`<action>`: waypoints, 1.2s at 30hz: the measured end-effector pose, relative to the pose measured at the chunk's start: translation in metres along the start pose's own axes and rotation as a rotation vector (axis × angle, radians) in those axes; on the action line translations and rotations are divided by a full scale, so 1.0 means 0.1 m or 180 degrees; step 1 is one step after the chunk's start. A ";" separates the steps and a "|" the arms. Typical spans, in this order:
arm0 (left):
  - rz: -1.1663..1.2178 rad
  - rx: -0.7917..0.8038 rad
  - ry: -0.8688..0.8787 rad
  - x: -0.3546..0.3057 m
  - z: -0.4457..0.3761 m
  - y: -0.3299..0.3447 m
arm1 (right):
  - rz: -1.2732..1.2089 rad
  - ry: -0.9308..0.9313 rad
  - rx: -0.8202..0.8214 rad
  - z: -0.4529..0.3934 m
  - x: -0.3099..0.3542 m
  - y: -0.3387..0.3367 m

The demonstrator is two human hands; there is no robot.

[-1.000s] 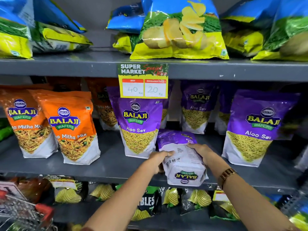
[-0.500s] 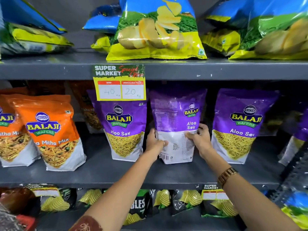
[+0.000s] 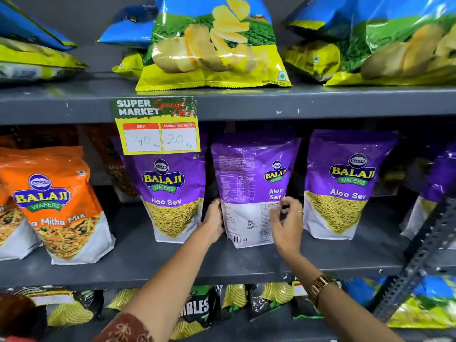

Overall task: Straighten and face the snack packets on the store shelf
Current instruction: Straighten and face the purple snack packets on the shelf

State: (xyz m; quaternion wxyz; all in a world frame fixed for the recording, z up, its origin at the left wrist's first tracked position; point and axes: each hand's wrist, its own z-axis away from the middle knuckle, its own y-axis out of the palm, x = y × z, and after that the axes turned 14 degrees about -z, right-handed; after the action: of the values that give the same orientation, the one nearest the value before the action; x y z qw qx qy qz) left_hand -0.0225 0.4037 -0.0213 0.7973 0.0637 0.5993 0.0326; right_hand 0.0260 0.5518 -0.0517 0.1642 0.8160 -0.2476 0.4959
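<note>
Grey metal shelving (image 3: 246, 102), three tiers in view, paint chipped along the front edges. Perforated grey upright (image 3: 419, 255) leaning across lower right. Plain grey back wall (image 3: 98, 21) behind top tier. Middle tier recess dark; glare on upper fronts.

Purple Aloo Sev packets (image 3: 254, 186); orange Mitha Mix packet (image 3: 59, 206); grey shelf (image 3: 172, 262).
</note>
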 end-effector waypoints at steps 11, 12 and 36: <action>-0.1037 0.0005 0.0199 0.27 0.29 0.06 | 0.0068 0.0746 0.0721 -0.29 -0.11 0.15; -0.1029 -0.0077 0.0205 0.27 0.30 0.06 | 0.0158 0.0764 0.0748 -0.32 -0.11 0.12; -0.0934 -0.0508 0.0473 0.07 0.12 0.22 | -0.1155 0.1136 0.0748 -0.15 -0.41 -0.13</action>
State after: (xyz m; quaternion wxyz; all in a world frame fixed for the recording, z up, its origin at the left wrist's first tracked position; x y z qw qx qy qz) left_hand -0.0085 0.4259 -0.0212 0.7495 -0.0906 0.6549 -0.0320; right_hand 0.0066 0.5800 -0.0820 0.1956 0.7602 -0.0053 0.6196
